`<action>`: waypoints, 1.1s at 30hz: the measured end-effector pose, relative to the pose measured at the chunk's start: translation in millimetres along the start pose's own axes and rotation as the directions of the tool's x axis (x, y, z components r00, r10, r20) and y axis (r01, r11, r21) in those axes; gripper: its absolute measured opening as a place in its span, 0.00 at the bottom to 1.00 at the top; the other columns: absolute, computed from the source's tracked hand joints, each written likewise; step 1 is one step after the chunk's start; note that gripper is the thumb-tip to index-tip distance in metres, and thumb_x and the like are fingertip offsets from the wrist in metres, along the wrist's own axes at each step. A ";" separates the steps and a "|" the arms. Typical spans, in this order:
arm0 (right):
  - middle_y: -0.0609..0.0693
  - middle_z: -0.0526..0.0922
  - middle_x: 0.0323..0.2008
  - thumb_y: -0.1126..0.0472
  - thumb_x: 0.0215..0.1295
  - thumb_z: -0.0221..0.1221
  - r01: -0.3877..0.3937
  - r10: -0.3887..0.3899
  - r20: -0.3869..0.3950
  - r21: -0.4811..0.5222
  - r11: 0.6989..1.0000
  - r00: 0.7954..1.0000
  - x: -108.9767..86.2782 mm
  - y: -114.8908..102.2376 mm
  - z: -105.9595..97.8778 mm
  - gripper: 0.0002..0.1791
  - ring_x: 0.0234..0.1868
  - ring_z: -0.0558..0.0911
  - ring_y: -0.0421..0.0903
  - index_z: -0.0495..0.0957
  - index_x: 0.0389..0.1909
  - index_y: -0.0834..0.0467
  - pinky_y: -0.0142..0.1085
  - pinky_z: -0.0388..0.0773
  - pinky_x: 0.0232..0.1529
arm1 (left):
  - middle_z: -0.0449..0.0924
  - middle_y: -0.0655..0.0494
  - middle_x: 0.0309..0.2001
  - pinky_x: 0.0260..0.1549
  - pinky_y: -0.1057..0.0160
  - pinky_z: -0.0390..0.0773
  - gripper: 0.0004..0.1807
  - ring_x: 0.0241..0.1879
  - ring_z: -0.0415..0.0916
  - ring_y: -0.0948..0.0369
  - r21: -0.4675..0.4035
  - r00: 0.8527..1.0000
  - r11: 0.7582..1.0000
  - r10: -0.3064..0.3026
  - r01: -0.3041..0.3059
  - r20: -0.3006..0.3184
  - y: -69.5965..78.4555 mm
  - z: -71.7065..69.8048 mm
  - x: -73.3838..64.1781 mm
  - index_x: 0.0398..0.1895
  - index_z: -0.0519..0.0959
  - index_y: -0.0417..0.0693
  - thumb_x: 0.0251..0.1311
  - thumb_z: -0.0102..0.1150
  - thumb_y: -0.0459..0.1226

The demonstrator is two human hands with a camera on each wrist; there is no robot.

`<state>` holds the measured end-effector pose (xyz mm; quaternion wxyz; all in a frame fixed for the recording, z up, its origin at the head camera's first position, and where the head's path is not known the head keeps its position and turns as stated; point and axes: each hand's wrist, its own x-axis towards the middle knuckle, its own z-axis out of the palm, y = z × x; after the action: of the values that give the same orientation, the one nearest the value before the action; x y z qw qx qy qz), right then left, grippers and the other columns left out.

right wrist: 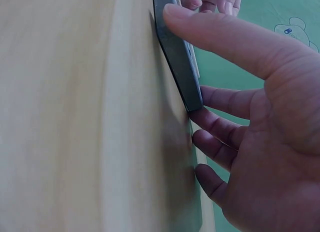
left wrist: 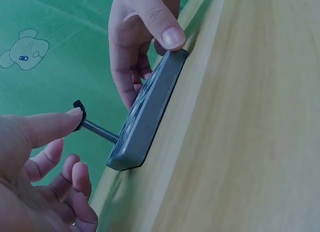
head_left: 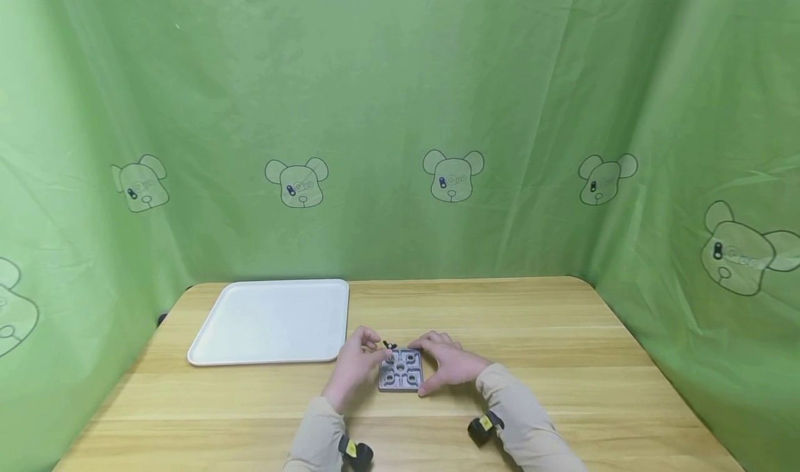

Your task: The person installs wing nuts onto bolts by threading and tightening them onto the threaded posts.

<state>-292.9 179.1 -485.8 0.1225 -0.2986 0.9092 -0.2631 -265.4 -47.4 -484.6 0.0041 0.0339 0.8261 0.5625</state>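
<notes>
A grey square plate with several recessed holes lies flat on the wooden table. A wing bolt with a black winged head and threaded shank stands in its far left corner, much of the thread still above the surface. My left hand is beside that corner; its straight thumb touches the winged head, while the other fingers hang loosely curled, apart from the bolt. My right hand grips the plate by its right side, thumb at the near corner and fingers at the far edge.
A white tray sits on the table at the back left, close to my left hand. Green curtains with bear-head prints enclose the back and both sides. Each wrist wears a black strapped camera.
</notes>
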 end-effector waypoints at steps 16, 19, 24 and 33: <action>0.53 0.70 0.60 0.44 0.40 0.74 0.017 -0.017 -0.004 0.002 1.000 1.000 0.4 1.1 0.4 0.48 0.62 0.66 0.54 0.68 0.64 0.57 0.61 0.61 0.62 | 0.78 0.50 0.34 0.39 0.62 0.75 0.12 0.36 0.74 0.60 0.029 0.992 0.992 0.125 -0.125 0.000 -2.6 4.0 -0.5 0.38 0.78 0.41 0.51 0.68 0.33; 0.53 0.70 0.60 0.44 0.40 0.74 0.011 -0.011 -0.002 0.005 1.000 1.000 1.1 1.0 0.3 0.48 0.62 0.66 0.54 0.68 0.64 0.56 0.61 0.61 0.62 | 0.78 0.51 0.32 0.36 0.63 0.74 0.11 0.34 0.74 0.61 0.029 0.990 0.990 0.138 -0.137 -0.006 -3.1 4.9 -0.3 0.38 0.78 0.41 0.52 0.67 0.33; 0.53 0.70 0.59 0.45 0.39 0.74 0.013 -0.013 -0.004 -0.006 1.000 1.000 0.5 0.6 0.4 0.49 0.62 0.67 0.55 0.68 0.64 0.57 0.61 0.61 0.62 | 0.77 0.50 0.33 0.35 0.63 0.73 0.10 0.35 0.74 0.59 0.025 0.996 0.996 0.086 -0.086 -0.006 -4.9 7.7 2.1 0.39 0.79 0.42 0.54 0.66 0.32; 0.52 0.70 0.59 0.44 0.39 0.74 0.012 -0.012 0.000 -0.010 1.000 1.000 0.4 1.8 0.8 0.49 0.62 0.67 0.54 0.68 0.65 0.57 0.61 0.62 0.62 | 0.76 0.49 0.33 0.33 0.63 0.73 0.09 0.33 0.73 0.60 0.028 0.998 0.998 0.063 -0.063 -0.001 -3.1 8.7 1.3 0.40 0.80 0.44 0.55 0.65 0.31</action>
<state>-293.8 179.7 -487.5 0.1194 -0.3048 0.9086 -0.2593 -266.5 -40.3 -490.7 -0.0148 0.0597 0.8323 0.5508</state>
